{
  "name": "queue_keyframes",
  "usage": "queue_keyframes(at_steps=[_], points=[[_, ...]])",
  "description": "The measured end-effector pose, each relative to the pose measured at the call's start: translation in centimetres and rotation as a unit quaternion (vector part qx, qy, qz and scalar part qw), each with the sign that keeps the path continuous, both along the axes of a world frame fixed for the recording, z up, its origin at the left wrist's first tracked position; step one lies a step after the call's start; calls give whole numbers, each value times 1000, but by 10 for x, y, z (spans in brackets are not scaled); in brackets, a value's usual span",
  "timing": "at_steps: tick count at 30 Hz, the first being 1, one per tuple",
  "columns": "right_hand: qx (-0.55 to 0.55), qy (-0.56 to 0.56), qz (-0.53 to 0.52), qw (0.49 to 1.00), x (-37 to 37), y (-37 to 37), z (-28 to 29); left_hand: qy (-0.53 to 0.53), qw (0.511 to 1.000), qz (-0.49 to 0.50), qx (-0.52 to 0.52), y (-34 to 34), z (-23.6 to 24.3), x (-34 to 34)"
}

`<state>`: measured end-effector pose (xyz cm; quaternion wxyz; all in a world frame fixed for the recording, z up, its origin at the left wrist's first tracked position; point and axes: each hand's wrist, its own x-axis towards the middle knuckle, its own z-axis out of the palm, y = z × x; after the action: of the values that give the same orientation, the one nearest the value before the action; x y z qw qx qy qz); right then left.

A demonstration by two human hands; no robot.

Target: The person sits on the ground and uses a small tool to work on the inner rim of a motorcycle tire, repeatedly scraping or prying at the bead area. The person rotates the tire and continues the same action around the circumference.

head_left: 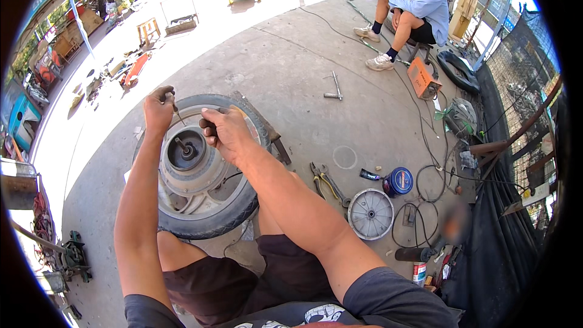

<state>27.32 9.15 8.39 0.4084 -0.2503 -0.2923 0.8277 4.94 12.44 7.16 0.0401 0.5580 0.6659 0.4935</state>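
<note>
A wheel (212, 229) with a black tyre and a pale grey hub lies flat in front of my knees. In the middle of its hub, a short axle (186, 150) stands up out of a dark round recess. Above the wheel's far left part, my left hand (159, 108) is closed on a thin rod-like tool (179, 115), whose tip points down toward the hub. My right hand (226, 132) is closed over the hub's right side, its fingers curled together. Whatever those fingers hold, if anything, is hidden.
Right of the wheel lie pliers (328, 182), a round metal cover (370, 214) and a blue tin (398, 181). A T-shaped wrench (334, 88) lies farther off. Cables run past an orange machine (424, 78). A person (413, 9) sits at the far right.
</note>
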Motion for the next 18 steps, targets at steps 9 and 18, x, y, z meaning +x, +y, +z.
queue_keyframes(at_steps=[9, 18], points=[[3, 1, -5, 1000, 1, 2, -3, 5, 999, 40, -18, -9, 20, 21], [5, -4, 1, 1000, 0, 1, -2, -13, 1000, -5, 10, -1, 1, -2]])
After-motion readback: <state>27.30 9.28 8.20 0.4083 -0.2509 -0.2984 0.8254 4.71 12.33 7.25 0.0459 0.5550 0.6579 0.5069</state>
